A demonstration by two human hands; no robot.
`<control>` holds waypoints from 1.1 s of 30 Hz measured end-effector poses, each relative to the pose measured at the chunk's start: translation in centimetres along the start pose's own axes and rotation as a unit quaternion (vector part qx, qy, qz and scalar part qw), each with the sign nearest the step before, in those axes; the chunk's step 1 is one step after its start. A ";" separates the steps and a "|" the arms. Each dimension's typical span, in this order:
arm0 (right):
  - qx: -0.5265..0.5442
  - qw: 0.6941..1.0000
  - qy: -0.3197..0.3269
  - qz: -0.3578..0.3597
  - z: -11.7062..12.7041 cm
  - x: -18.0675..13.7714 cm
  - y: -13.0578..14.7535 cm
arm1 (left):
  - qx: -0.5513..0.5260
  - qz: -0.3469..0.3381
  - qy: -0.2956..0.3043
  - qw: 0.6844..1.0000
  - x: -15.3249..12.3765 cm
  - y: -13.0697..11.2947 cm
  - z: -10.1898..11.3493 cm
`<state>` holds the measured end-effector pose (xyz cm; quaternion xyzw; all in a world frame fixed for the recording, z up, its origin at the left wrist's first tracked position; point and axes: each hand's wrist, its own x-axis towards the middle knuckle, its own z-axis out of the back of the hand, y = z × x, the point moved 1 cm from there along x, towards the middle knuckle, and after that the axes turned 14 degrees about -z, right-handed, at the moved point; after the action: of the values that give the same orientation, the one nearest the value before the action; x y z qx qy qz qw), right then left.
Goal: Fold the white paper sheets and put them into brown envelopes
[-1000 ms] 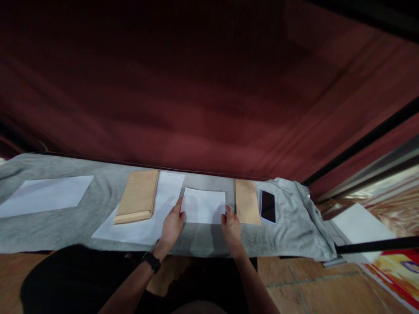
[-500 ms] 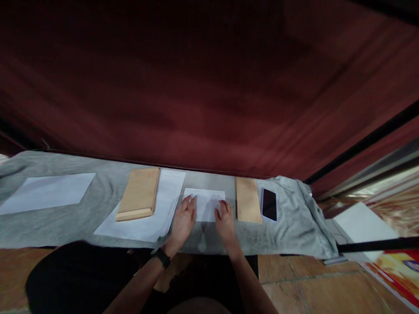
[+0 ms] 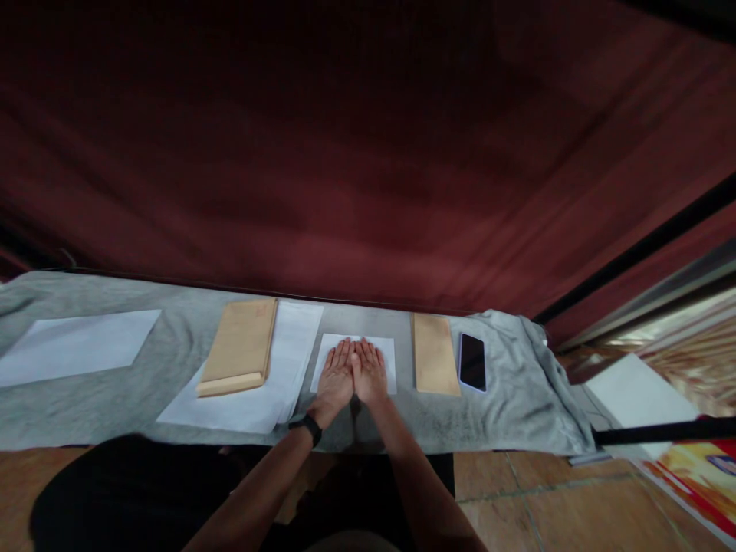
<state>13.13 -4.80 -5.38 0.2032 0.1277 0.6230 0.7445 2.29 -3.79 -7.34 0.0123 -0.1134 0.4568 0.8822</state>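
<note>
A small white sheet of paper [image 3: 389, 354], apparently folded, lies flat on the grey cloth in front of me. My left hand [image 3: 336, 374] rests palm down on it, fingers stretched forward. Right beside it, my right hand [image 3: 371, 372] also lies flat on the paper, and the two hands touch at the thumbs. Between them they cover the middle of the sheet. To the left, a stack of brown envelopes [image 3: 238, 341] sits on larger white sheets [image 3: 293, 353]. On the right is another brown envelope [image 3: 435, 356].
A phone [image 3: 472, 360] lies right of the single envelope. Another white sheet [image 3: 80, 345] is at the far left. The grey cloth [image 3: 517, 399] covers the narrow surface, wrinkled at its right end. A dark red panel [image 3: 368, 192] rises behind it.
Both hands have come together from the sides of the small paper to its middle and now lie flat on it. The view has shifted slightly.
</note>
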 end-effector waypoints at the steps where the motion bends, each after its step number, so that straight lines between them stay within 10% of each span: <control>1: -0.016 1.000 0.000 0.004 0.0 0.1 -0.1 | 0.003 0.006 0.003 1.000 0.0 -0.1 0.1; 22: -0.104 0.980 -0.170 -0.021 -0.2 -2.1 -5.4 | -0.002 0.098 -0.038 0.994 -1.8 -0.2 1.5; 33: -0.105 0.985 -0.136 -0.033 1.1 -5.6 -5.7 | -0.022 0.055 -0.051 0.997 -2.9 -3.5 0.3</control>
<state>17.58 -11.24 -7.39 0.2025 -0.0344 0.5749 0.7920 3.49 -8.20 -7.33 0.0102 -0.1687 0.5012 0.8487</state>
